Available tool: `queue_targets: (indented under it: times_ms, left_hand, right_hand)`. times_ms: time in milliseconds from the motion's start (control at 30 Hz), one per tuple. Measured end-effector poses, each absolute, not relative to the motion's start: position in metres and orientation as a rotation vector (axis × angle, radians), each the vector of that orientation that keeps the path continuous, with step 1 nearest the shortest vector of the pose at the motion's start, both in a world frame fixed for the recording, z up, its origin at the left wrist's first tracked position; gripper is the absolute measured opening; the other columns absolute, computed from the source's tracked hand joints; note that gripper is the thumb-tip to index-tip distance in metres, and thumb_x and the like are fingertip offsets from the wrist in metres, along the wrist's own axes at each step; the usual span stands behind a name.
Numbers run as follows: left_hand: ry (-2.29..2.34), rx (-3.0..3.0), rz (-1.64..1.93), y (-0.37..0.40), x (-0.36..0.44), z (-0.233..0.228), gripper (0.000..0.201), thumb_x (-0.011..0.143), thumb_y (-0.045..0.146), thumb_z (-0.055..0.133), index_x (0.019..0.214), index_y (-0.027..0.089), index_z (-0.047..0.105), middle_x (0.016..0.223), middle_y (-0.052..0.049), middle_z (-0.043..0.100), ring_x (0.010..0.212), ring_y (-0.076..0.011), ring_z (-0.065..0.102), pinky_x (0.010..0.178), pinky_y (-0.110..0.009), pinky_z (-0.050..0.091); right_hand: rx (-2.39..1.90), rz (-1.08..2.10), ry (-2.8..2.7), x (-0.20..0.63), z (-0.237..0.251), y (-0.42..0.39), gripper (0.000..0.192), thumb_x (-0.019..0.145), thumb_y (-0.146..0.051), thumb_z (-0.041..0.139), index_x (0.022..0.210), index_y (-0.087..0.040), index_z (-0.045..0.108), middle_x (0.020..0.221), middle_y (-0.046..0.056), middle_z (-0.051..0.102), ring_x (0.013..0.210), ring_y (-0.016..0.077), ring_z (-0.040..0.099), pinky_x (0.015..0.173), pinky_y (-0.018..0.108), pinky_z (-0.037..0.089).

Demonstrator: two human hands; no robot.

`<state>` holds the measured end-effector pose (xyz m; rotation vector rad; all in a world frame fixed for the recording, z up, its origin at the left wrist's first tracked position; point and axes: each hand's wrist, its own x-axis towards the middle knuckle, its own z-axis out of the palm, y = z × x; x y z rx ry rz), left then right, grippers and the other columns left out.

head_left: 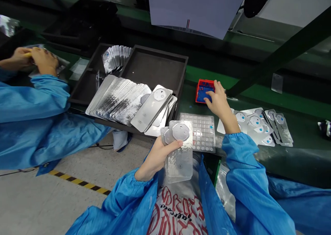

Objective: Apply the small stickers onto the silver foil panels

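In front of the person's body, at the near edge of the bench [306,130], the left hand [159,155] was clamped on at least two flat metal plates [180,162], its thumb pressed on the upper face just below the round patch. The right hand [219,103] was at the small red box [197,92], thumb and fingers apart and reaching over its rim toward the blue bits [205,95] inside; whether a fingertip already had one could not be told.

Good handling seemed to call for a light, level grip on the plates, the thumb kept off the round patch so it stayed clean and in full view. The overlapped plates could have slid on each other, so even pressure mattered. For the right hand, a gentle fingertip pinch looked best, lest the box tip or bits scatter. The clear gridded tray [204,138] sat just behind the held plates, so sideways swings needed care.
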<state>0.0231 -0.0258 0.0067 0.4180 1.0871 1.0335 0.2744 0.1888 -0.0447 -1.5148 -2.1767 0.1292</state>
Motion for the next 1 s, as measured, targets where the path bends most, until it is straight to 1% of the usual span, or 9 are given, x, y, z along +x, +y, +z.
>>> queue_targets:
  times_ms: [67,133,200,267,367,433,600,833,1000]
  left_hand:
    - [1.140,0.401,1.068,-0.028,0.018,0.007,0.045,0.060,0.036,0.103,0.094,0.015,0.083,0.089,-0.010,0.086,0.083,-0.0272,0.081,0.074,-0.033,0.064]
    - [1.179,0.384,1.073,-0.029,0.012,0.008,0.049,0.060,0.038,0.104,0.096,0.014,0.083,0.090,-0.010,0.086,0.082,-0.0274,0.082,0.074,-0.033,0.065]
    - [1.203,0.374,1.057,-0.030,0.006,0.009,0.053,0.060,0.041,0.104,0.100,0.014,0.083,0.094,-0.012,0.087,0.087,-0.0298,0.083,0.079,-0.036,0.067]
    - [1.239,0.370,1.053,-0.030,0.001,0.010,0.056,0.060,0.042,0.105,0.102,0.014,0.082,0.097,-0.013,0.087,0.090,-0.0313,0.083,0.082,-0.039,0.068]
    - [1.278,0.383,1.037,-0.030,-0.001,0.011,0.056,0.059,0.044,0.106,0.100,0.014,0.082,0.099,-0.013,0.088,0.091,-0.0313,0.083,0.083,-0.038,0.068]
    - [1.269,0.396,1.014,-0.029,0.000,0.012,0.055,0.060,0.046,0.105,0.099,0.014,0.083,0.098,-0.014,0.088,0.092,-0.0315,0.084,0.082,-0.037,0.069]
    - [1.265,0.406,0.959,-0.025,0.008,0.012,0.054,0.059,0.046,0.106,0.096,0.015,0.084,0.093,-0.012,0.087,0.087,-0.0296,0.083,0.074,-0.033,0.067]
    - [1.278,0.386,0.989,-0.022,0.015,0.010,0.047,0.051,0.039,0.106,0.084,0.015,0.082,0.078,-0.007,0.084,0.070,-0.0230,0.077,0.062,-0.028,0.063]
    - [1.260,0.368,1.027,-0.023,0.016,0.008,0.042,0.052,0.033,0.104,0.082,0.016,0.081,0.076,-0.004,0.082,0.069,-0.0197,0.075,0.061,-0.025,0.060]
  right_hand:
    - [-1.515,0.083,-2.240,0.281,-0.047,0.172,0.030,0.099,-0.024,0.056,0.124,-0.017,0.072,0.169,0.023,0.049,0.160,0.0465,0.040,0.121,0.075,0.041]
    - [-1.529,0.074,-2.210,0.287,-0.045,0.146,0.045,0.102,-0.021,0.051,0.145,-0.018,0.065,0.154,0.022,0.062,0.149,0.0417,0.053,0.118,0.069,0.046]
    - [-1.535,0.082,-2.157,0.291,-0.040,0.113,0.049,0.105,-0.023,0.048,0.153,-0.020,0.060,0.130,0.019,0.073,0.129,0.0377,0.065,0.110,0.063,0.053]
    - [-1.471,0.145,-2.152,0.293,-0.037,0.077,0.038,0.108,-0.026,0.052,0.142,-0.021,0.068,0.114,0.014,0.074,0.115,0.0337,0.069,0.100,0.054,0.058]
    - [-1.311,0.354,-2.256,0.294,-0.039,0.026,0.018,0.109,-0.026,0.058,0.118,-0.022,0.074,0.104,0.010,0.074,0.100,0.0268,0.072,0.085,0.041,0.061]
    - [-1.258,0.432,-2.350,0.293,-0.046,0.001,0.013,0.109,-0.023,0.061,0.112,-0.022,0.074,0.101,0.008,0.075,0.093,0.0243,0.073,0.078,0.036,0.060]
    - [-1.275,0.367,-2.490,0.292,-0.063,-0.021,0.018,0.110,-0.021,0.059,0.116,-0.021,0.076,0.102,0.010,0.076,0.094,0.0248,0.073,0.073,0.034,0.060]
    - [-1.201,0.090,-2.675,0.291,-0.066,-0.019,0.024,0.109,-0.010,0.056,0.115,-0.019,0.078,0.097,0.009,0.077,0.088,0.0220,0.071,0.069,0.031,0.055]
    - [-1.199,0.098,-2.662,0.290,-0.067,-0.020,0.025,0.108,-0.009,0.057,0.115,-0.020,0.078,0.097,0.009,0.076,0.088,0.0213,0.070,0.070,0.030,0.054]
